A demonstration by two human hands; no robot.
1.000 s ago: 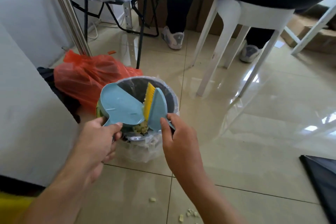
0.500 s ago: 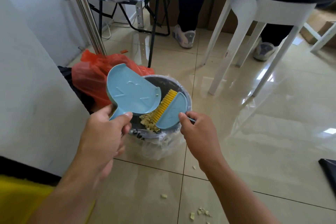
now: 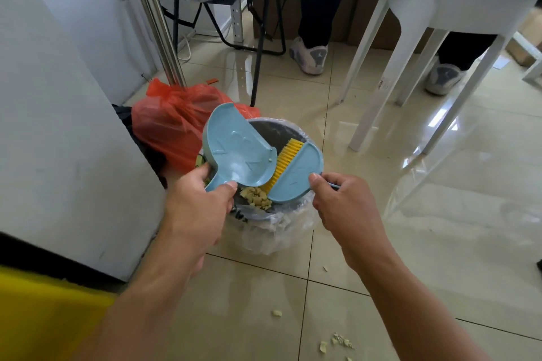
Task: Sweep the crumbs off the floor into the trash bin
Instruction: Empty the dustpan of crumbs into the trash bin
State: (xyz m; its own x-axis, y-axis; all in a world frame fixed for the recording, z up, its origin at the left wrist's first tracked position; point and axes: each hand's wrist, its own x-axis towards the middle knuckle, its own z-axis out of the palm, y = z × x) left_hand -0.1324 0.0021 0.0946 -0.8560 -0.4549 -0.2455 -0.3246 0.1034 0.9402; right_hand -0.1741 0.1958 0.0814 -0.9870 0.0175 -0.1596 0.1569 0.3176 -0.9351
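Observation:
My left hand (image 3: 197, 208) grips the handle of a light blue dustpan (image 3: 237, 152), tilted over the grey trash bin (image 3: 258, 215) lined with a clear bag. My right hand (image 3: 340, 202) holds a light blue hand brush (image 3: 299, 173) with yellow bristles, its bristles against the dustpan's lip above the bin. A pile of pale yellow crumbs (image 3: 256, 198) lies inside the bin below both tools. More crumbs (image 3: 337, 341) lie scattered on the beige tile floor near the bottom of the view.
A white wall corner (image 3: 73, 155) stands left of the bin, with an orange plastic bag (image 3: 173, 123) and a steel pole (image 3: 152, 17) behind. A white plastic chair (image 3: 410, 47), a black folding table (image 3: 258, 23) and a person's shoes (image 3: 309, 56) lie beyond.
The dustpan has tipped up more steeply over the bin, and the brush has swung flatter beside it. Crumbs have dropped into the bin. The view has shifted slightly left.

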